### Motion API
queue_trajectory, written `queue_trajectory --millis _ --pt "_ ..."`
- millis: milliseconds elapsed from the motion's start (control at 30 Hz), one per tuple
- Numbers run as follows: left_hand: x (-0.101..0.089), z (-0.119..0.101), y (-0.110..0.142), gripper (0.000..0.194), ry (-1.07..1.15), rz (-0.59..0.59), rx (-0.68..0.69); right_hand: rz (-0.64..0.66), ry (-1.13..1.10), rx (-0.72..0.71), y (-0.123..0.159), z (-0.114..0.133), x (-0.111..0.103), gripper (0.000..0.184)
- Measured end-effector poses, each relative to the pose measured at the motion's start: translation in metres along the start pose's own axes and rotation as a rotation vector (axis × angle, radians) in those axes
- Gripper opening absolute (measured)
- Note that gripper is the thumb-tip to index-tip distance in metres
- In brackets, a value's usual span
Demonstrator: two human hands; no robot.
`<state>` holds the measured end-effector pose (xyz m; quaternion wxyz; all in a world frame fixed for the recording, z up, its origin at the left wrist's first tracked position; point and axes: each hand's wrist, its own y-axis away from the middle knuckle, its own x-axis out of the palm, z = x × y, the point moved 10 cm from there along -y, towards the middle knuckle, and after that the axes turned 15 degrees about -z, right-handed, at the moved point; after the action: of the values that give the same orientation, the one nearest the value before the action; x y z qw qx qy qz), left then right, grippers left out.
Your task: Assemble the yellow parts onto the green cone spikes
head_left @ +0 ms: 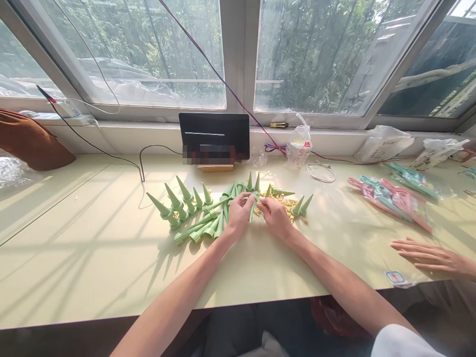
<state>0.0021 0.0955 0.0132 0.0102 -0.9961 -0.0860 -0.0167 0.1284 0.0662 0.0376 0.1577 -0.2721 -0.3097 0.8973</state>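
Observation:
My left hand [239, 212] is closed round a green plastic spike [252, 210], whose narrow tip points down toward the table. Close beside it, my right hand [275, 216] has its fingers pinched together near the spike's upper part; what lies between them is too small to make out. To the left, several green cone-tipped spikes [171, 197] stand upright, and more loose green spikes [197, 232] lie in front of them. Small yellow pieces [293, 204] are scattered just past my right hand, with a pair of green cones [302, 205] standing among them.
A dark tablet [215, 131] leans at the window behind the spikes. Right of it are a bagged cup [298, 146] and a coiled white cable [320, 172]. Pink and teal packaged items [390, 201] lie at right, near another person's hand [433, 257].

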Motion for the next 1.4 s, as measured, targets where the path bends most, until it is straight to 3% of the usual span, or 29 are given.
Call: queue_trajectory --millis 467,867,1067,1400 --pt "0.008 -0.003 0.002 0.036 0.049 0.07 0.009 0.067 0.039 0.01 0.003 -0.001 0.005 0.031" --pt "0.014 -0.004 0.004 0.041 0.084 0.129 0.0 0.097 -0.086 0.112 0.004 -0.006 0.007 0.035" --pt "0.011 -0.003 0.003 0.039 0.113 0.096 -0.035 0.058 -0.105 0.147 0.004 -0.003 0.005 0.038" --pt "0.004 0.001 -0.004 0.032 0.217 0.006 -0.097 0.001 -0.181 0.226 0.003 0.0 -0.001 0.025"
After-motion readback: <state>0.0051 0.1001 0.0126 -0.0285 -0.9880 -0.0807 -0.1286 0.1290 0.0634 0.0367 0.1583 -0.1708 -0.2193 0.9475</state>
